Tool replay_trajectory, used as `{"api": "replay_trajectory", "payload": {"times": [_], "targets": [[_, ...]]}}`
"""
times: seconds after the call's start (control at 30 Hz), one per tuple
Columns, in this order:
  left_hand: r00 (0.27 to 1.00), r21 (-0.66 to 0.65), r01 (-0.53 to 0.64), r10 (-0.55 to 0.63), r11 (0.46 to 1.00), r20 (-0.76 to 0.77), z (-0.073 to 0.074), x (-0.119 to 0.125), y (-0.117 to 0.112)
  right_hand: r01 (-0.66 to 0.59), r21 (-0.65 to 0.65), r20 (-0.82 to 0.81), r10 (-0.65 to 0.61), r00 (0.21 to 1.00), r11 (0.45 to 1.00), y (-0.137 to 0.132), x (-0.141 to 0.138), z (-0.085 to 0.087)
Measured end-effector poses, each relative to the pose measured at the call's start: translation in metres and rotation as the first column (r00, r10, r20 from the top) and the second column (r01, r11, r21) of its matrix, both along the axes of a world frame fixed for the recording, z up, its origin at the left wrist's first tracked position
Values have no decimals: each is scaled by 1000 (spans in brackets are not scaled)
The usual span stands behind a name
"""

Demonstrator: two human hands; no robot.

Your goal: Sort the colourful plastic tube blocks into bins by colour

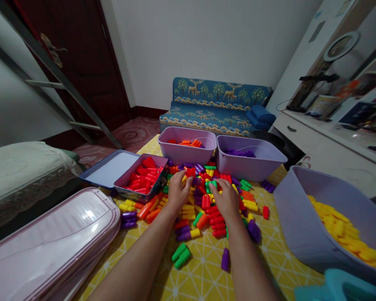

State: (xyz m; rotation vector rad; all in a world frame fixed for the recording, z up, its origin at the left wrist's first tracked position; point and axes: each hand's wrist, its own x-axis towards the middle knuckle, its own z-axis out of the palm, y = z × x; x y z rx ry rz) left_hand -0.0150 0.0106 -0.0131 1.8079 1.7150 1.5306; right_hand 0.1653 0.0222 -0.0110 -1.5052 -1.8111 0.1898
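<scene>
A heap of bullet-shaped plastic building blocks (pixel 188 211) in red, yellow, green, purple and orange spreads over the yellow patterned tablecloth (pixel 203 278). My left hand (pixel 178 190) is over the heap's middle, thumb and fingers closed on a red block (pixel 190 172). To its right, my right hand (pixel 227 196) pinches a green block (pixel 210 186). The two hands are apart, with loose blocks between and beneath them. A row of red blocks (pixel 217 223) lies just left of my right wrist. Closer to me are a green pair (pixel 181 255) and one purple block (pixel 225 259).
Purple bins hold orange blocks (pixel 191 143) and purple blocks (pixel 240 153) at the back, and yellow blocks (pixel 341 228) at right. An open hinged-lid box (pixel 122 190) contains red blocks. Pinkish lids (pixel 56 242) are stacked at left; a teal plastic object (pixel 341 286) sits lower right.
</scene>
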Motion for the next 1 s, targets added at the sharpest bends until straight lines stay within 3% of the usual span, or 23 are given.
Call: {"api": "replay_trajectory", "payload": {"times": [0.1, 0.2, 0.27, 0.37, 0.47, 0.53, 0.6, 0.7, 0.73, 0.8, 0.93, 1.0], "targets": [[999, 85, -21, 24, 996, -34, 21, 3, -1, 11, -15, 1, -11, 1000, 1000, 0, 0, 2], [994, 178, -22, 41, 984, -103, 63, 1, 17, 25, -33, 25, -24, 999, 999, -1, 0, 3], [969, 208, -132, 170, 969, -180, 95, -5, 40, 35, -46, 49, -33, 998, 998, -1, 0, 4], [870, 56, -247, 247, 967, -427, 129, -16, 77, 34, -35, 49, -33, 998, 999, -2, -1, 4], [770, -191, -315, 133, 930, -624, 140, -21, 104, 21, -16, 20, -21, 1000, 1000, -2, 0, 3], [766, -341, -328, 36, 881, -642, 138, -21, 109, 13, -15, 10, -13, 1000, 1000, -1, 0, 2], [776, -364, -304, 8, 881, -630, 133, -18, 104, 16, -20, 13, -16, 1000, 1000, -1, 0, 2], [782, -116, -116, 19, 986, -624, 116, -9, 79, 36, -47, 56, -33, 998, 998, -2, -1, 5], [800, -29, -28, 5, 999, -600, 108, -4, 67, 40, -59, 75, -35, 997, 997, -3, -1, 6], [840, 9, 101, -80, 995, -536, 85, 4, 43, 41, -77, 104, -33, 994, 996, -4, -2, 8], [901, -107, 104, -139, 989, -411, 37, 15, 9, -5, -89, 111, 15, 994, 996, -7, -5, 9], [910, -152, 91, -145, 984, -388, 24, 16, 2, -64, -92, 95, 72, 993, 994, -8, -5, 8]]}}
